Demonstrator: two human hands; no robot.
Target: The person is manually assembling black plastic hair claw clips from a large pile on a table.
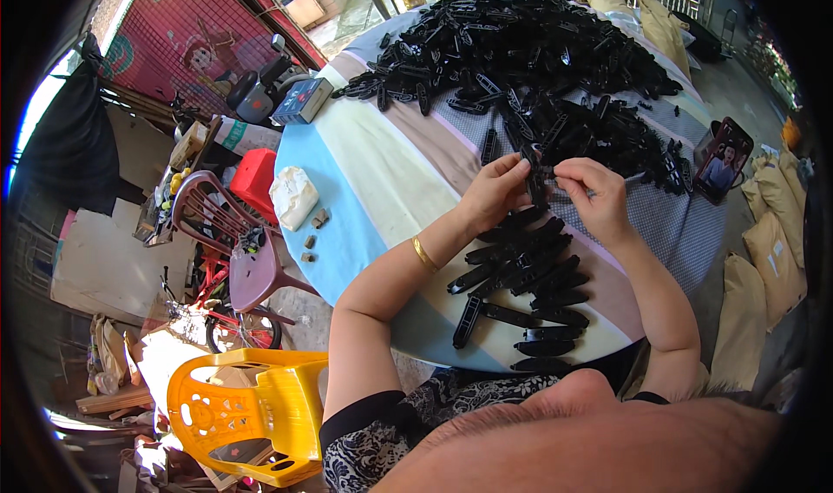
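Observation:
A long, narrow black plastic piece [535, 180] is upright between the thumb and fingers of my left hand [493, 193]. Close beside it, my right hand [600, 200] has thumb and forefinger pinched together at the piece's right side; whatever may be between those fingertips is too small to make out. Toward me, under my hands, lie several similar black pieces [542, 263] in loose overlapping rows. Beyond my hands a smaller heap of black parts [599, 133] spreads over a grey checked cloth, and a large mound of the same pieces [521, 42] covers the far side.
A striped cloth covers the round table [373, 180]. On its left are a crumpled white bag [294, 198], small brown blocks [319, 219] and a blue box [302, 101]. A phone [724, 159] leans at the right. Yellow [286, 410] and purple chairs [256, 272] stand left; sacks [772, 250] line the right.

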